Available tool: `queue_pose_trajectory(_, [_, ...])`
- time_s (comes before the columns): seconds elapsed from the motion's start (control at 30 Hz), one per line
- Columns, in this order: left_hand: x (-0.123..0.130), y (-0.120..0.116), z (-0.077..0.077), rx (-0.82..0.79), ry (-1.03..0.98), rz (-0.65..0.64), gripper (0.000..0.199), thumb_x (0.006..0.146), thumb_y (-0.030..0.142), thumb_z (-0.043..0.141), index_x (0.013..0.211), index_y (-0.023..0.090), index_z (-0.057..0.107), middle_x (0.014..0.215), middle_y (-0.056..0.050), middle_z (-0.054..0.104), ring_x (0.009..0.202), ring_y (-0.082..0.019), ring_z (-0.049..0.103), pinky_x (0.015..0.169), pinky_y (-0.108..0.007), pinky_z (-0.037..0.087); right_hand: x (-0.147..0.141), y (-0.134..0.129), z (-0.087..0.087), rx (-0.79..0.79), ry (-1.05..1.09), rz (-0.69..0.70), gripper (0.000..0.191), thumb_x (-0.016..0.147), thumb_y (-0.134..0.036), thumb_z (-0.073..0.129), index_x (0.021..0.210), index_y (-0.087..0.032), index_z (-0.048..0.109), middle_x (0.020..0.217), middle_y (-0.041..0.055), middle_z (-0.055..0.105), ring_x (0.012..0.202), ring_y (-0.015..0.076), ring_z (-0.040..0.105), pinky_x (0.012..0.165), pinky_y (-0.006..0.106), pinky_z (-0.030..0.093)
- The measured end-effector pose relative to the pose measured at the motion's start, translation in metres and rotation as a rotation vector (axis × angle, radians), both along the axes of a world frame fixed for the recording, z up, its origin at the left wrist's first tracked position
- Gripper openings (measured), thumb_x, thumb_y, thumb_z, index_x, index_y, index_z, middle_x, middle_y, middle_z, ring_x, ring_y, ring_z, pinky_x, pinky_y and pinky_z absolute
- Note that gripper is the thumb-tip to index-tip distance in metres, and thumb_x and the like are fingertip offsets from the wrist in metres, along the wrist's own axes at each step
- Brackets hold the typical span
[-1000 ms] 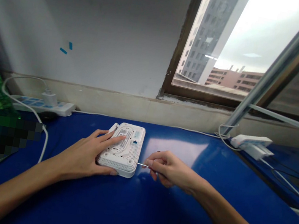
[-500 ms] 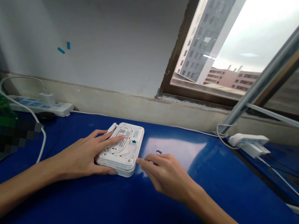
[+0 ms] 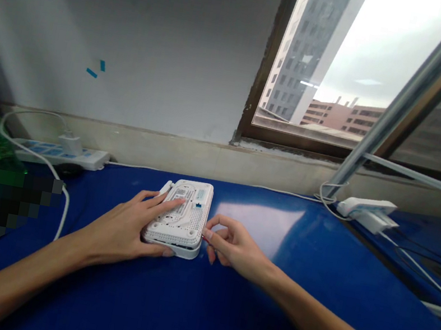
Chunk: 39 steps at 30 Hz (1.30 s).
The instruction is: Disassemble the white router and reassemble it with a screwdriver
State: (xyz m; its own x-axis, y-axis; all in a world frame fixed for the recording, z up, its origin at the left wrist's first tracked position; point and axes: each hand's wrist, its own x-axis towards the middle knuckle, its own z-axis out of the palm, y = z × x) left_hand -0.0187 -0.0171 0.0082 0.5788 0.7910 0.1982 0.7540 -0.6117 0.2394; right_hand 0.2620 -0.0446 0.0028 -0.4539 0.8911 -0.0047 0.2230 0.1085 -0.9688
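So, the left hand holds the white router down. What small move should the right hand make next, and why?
Probably the right fingers should press gently along the right edge of the white router, feeling for a seam. They rest at that edge, and the left hand lies across the top, so the router seems steady enough.

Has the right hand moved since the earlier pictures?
Yes: the right hand has moved left, toward the white router, and its fingertips now reach the router's right edge.
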Motion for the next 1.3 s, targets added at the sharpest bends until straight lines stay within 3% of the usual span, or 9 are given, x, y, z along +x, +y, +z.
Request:
queue_pose_trajectory(0.27, [0.006, -0.002, 0.002, -0.011, -0.076, -0.001, 0.097, 0.079, 0.070, 0.070, 0.160, 0.037, 0.027, 0.162, -0.003, 0.038, 0.145, -0.037, 0.035, 0.115, -0.055, 0.038, 0.001, -0.002, 0.010, 0.040, 0.116, -0.005, 0.035, 0.095, -0.049, 0.061, 0.106, -0.016, 0.062, 0.058, -0.0035, 0.059, 0.041, 0.0055, 0.035, 0.040, 0.019, 0.024])
queue_pose_trajectory(0.43, [0.006, -0.002, 0.003, -0.015, -0.093, -0.012, 0.091, 0.080, 0.065, 0.071, 0.157, 0.037, 0.032, 0.160, -0.003, 0.041, 0.146, -0.036, 0.034, 0.117, -0.055, 0.036, 0.008, -0.005, 0.017, 0.087, -0.097, -0.002, 0.029, 0.096, -0.042, 0.061, 0.102, -0.015, 0.067, 0.061, -0.0011, 0.062, 0.046, 0.0067, 0.042, 0.044, 0.020, 0.028])
queue_pose_trajectory(0.63, [-0.005, 0.006, 0.013, -0.128, -0.174, -0.036, 0.099, 0.075, 0.053, 0.081, 0.158, 0.038, 0.029, 0.161, -0.003, 0.041, 0.143, -0.033, 0.044, 0.117, -0.049, 0.038, 0.024, -0.010, 0.036, 0.090, -0.300, 0.197, 0.025, 0.094, -0.037, 0.063, 0.095, -0.014, 0.071, 0.064, 0.0012, 0.065, 0.056, 0.0105, 0.056, 0.056, 0.022, 0.042])
queue_pose_trajectory(0.77, [-0.021, 0.017, 0.021, -0.223, -0.207, -0.090, 0.099, 0.072, 0.054, 0.084, 0.156, 0.042, 0.033, 0.162, 0.000, 0.039, 0.143, -0.031, 0.044, 0.118, -0.048, 0.036, 0.036, -0.008, 0.048, -0.020, -0.310, 0.322, 0.026, 0.092, -0.038, 0.067, 0.095, -0.013, 0.073, 0.065, 0.0024, 0.067, 0.055, 0.0089, 0.054, 0.052, 0.020, 0.038])
queue_pose_trajectory(0.9, [-0.040, 0.027, 0.030, -0.285, -0.216, -0.124, 0.081, 0.077, 0.053, 0.081, 0.149, 0.041, 0.046, 0.163, 0.000, 0.037, 0.147, -0.030, 0.040, 0.120, -0.049, 0.032, 0.045, 0.000, 0.049, -0.008, -0.193, 0.167, 0.035, 0.091, -0.046, 0.069, 0.109, -0.016, 0.068, 0.073, 0.0010, 0.067, 0.047, 0.0046, 0.037, 0.042, 0.018, 0.027])
queue_pose_trajectory(0.97, [-0.047, 0.027, 0.036, -0.327, -0.221, -0.125, 0.078, 0.079, 0.053, 0.079, 0.149, 0.041, 0.046, 0.164, 0.000, 0.035, 0.146, -0.029, 0.040, 0.120, -0.048, 0.034, 0.048, 0.003, 0.047, 0.029, -0.143, 0.013, 0.037, 0.090, -0.047, 0.069, 0.115, -0.019, 0.064, 0.081, 0.0007, 0.067, 0.048, 0.0046, 0.038, 0.041, 0.018, 0.028])
queue_pose_trajectory(1.07, [-0.049, 0.018, 0.044, -0.353, -0.170, -0.129, 0.094, 0.075, 0.054, 0.081, 0.155, 0.044, 0.033, 0.164, 0.000, 0.036, 0.144, -0.029, 0.043, 0.118, -0.046, 0.038, 0.050, 0.007, 0.041, 0.105, -0.162, -0.165, 0.033, 0.090, -0.046, 0.068, 0.109, -0.019, 0.064, 0.089, 0.0028, 0.065, 0.053, 0.0061, 0.047, 0.042, 0.018, 0.034])
queue_pose_trajectory(1.17, [-0.030, 0.003, 0.041, -0.228, -0.121, -0.023, 0.098, 0.075, 0.063, 0.077, 0.158, 0.042, 0.028, 0.162, -0.001, 0.039, 0.143, -0.033, 0.045, 0.118, -0.050, 0.038, 0.047, 0.008, 0.034, 0.120, -0.199, -0.234, 0.028, 0.087, -0.039, 0.069, 0.106, -0.018, 0.066, 0.096, 0.0055, 0.066, 0.057, 0.0085, 0.057, 0.045, 0.020, 0.042])
queue_pose_trajectory(1.3, [0.011, -0.015, 0.021, 0.079, -0.079, 0.202, 0.103, 0.072, 0.078, 0.068, 0.159, 0.039, 0.029, 0.156, -0.012, 0.045, 0.137, -0.044, 0.045, 0.109, -0.063, 0.039, 0.041, 0.008, 0.023, 0.191, -0.298, -0.301, 0.029, 0.085, -0.027, 0.065, 0.112, -0.016, 0.068, 0.074, 0.0037, 0.068, 0.054, 0.0129, 0.061, 0.048, 0.023, 0.045])
